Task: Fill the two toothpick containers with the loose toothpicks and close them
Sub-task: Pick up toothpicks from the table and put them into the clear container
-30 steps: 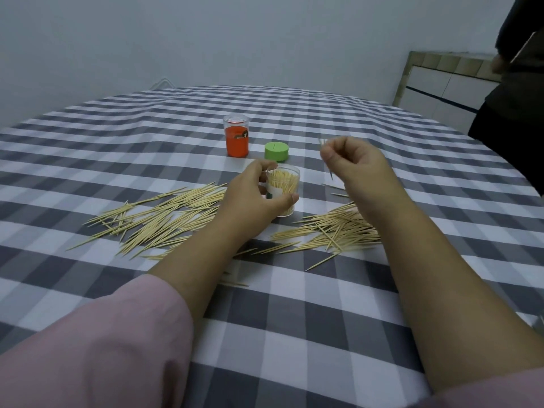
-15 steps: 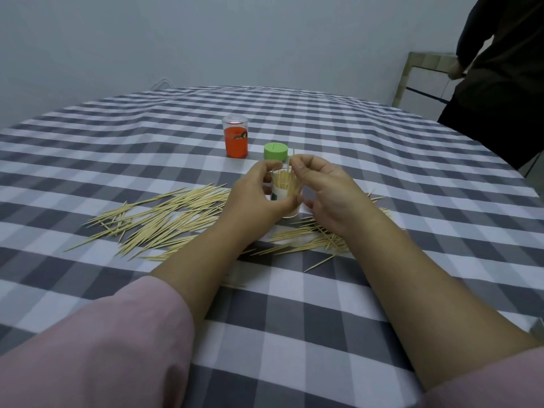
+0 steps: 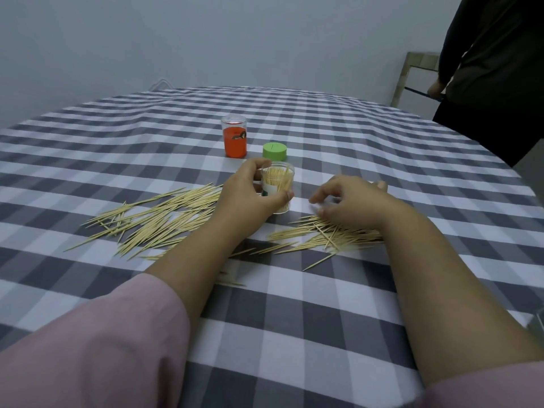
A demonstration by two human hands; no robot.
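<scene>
My left hand [image 3: 248, 195] grips a clear toothpick container [image 3: 278, 184] that stands upright on the table, lidless and packed with toothpicks. Its green lid [image 3: 274, 151] lies just behind it. An orange container [image 3: 234, 141] stands farther back, left of the lid, with a clear top. My right hand [image 3: 350, 201] hovers palm down over the right pile of loose toothpicks [image 3: 323, 238], fingers loosely curled and holding nothing that I can see. A larger pile of loose toothpicks [image 3: 159, 220] spreads out to the left of my left hand.
A grey and white checked cloth [image 3: 294, 319] covers the table. A person in dark clothes [image 3: 494, 75] stands at the far right beside a pale cabinet [image 3: 412, 72]. A few stray toothpicks [image 3: 232, 282] lie near my left forearm.
My right hand brought a toothpick to the container's mouth, let it go inside, then moved right and down over the right pile. My left hand kept hold of the container.
</scene>
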